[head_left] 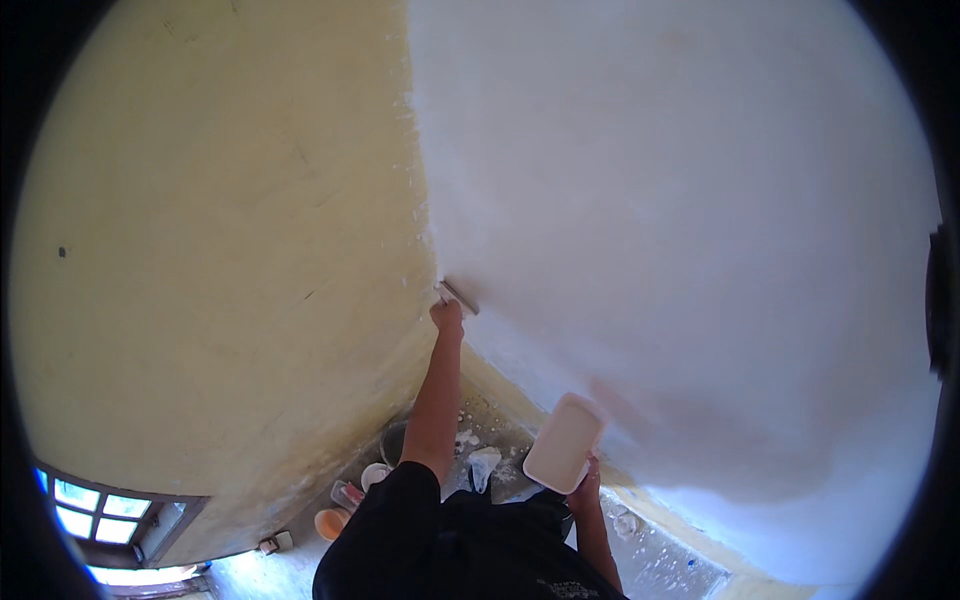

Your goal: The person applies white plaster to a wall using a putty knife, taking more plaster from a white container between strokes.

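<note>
My left hand (pixel 446 316) grips a wide flat filling blade (pixel 461 299) against the white-coated wall (pixel 650 180), right by the inside corner where it meets the yellow wall (pixel 220 200). The white coat has an uneven edge along that corner. Lower right, my right hand (pixel 584 478) holds a pale rectangular tray (pixel 562 444) by its side, tilted, with what looks like a cream-coloured filling inside.
On the splattered floor (pixel 665 560) below are a dark bucket (pixel 392 442), a white container (pixel 374 476), an orange bowl (pixel 330 522), a red-and-white item (pixel 349 494) and a crumpled white bag (pixel 484 462). A dark-framed window (pixel 105 500) is at lower left.
</note>
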The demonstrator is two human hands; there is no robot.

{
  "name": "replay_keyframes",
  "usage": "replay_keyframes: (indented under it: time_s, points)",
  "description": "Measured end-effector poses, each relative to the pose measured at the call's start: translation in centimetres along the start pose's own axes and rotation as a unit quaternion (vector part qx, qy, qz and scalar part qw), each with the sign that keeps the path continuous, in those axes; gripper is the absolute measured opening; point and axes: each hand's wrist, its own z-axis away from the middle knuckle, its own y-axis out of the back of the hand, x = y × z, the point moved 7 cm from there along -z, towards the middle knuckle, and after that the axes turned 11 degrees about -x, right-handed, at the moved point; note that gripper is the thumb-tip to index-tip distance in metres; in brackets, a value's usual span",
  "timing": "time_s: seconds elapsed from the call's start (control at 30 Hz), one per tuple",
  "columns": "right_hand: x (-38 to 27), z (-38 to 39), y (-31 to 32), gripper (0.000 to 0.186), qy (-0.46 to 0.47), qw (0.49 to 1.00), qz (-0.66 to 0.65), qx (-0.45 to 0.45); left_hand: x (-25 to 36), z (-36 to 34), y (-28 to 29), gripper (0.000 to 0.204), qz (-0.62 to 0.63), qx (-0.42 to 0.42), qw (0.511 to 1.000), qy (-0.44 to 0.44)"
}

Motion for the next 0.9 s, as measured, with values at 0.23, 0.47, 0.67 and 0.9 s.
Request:
replay_keyframes:
  time_s: [0.23,0.47,0.67,0.9]
  points:
    - [-0.6,0.5,2.6,0.047,0.012,0.999,0.019,0.035,21.8,8.8,-3.8,0.025,-0.089,-0.03,0.959,-0.269]
    - [-1.5,-0.5,0.1,0.048,0.028,0.991,0.124,-0.035,40.0,16.6,-0.3,0.017,-0.03,-0.106,0.946,-0.306]
    - [-0.9,-1.3,1.0,0.049,0.005,0.999,-0.015,-0.035,40.7,17.3,-0.3,0.02,-0.136,-0.01,0.921,-0.364]
    - [-0.5,-1.1,-0.2,0.052,0.01,1.0,0.021,-0.019,22.8,17.4,-4.5,0.055,-0.148,-0.072,0.831,-0.531]
